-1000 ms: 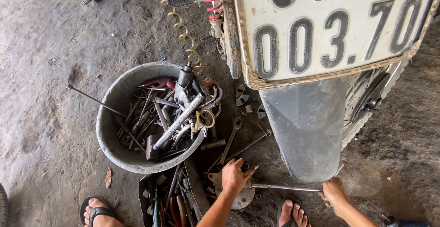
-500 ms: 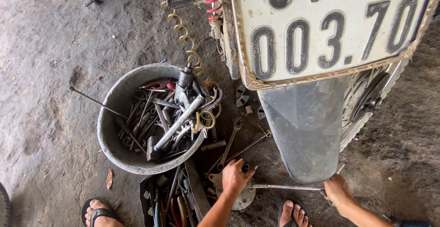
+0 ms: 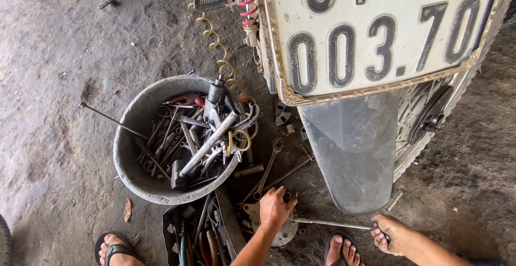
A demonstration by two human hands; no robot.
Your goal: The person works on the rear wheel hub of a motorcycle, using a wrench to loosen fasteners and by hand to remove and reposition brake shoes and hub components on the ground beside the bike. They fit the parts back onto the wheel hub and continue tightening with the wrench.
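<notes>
My left hand [image 3: 275,207] rests palm-down on a round metal part [image 3: 282,232] lying on the concrete floor, its fingers curled over the part's top edge. A long thin metal rod [image 3: 333,223] lies across the floor from that part to my right hand [image 3: 388,232], which is closed around the rod's right end. Both hands sit just below the grey rear mudguard [image 3: 352,153] of a motorcycle, under its white number plate [image 3: 376,29].
A grey round tub [image 3: 128,153] full of wrenches and other tools stands to the left. Loose spanners [image 3: 267,169] lie beside it. A dark tray of tools [image 3: 193,234] sits between my sandalled feet [image 3: 115,249]. A yellow coiled hose [image 3: 209,29] and red shock spring [image 3: 246,0] are behind.
My left hand has shifted slightly on the round part. The right hand and rod stay in place.
</notes>
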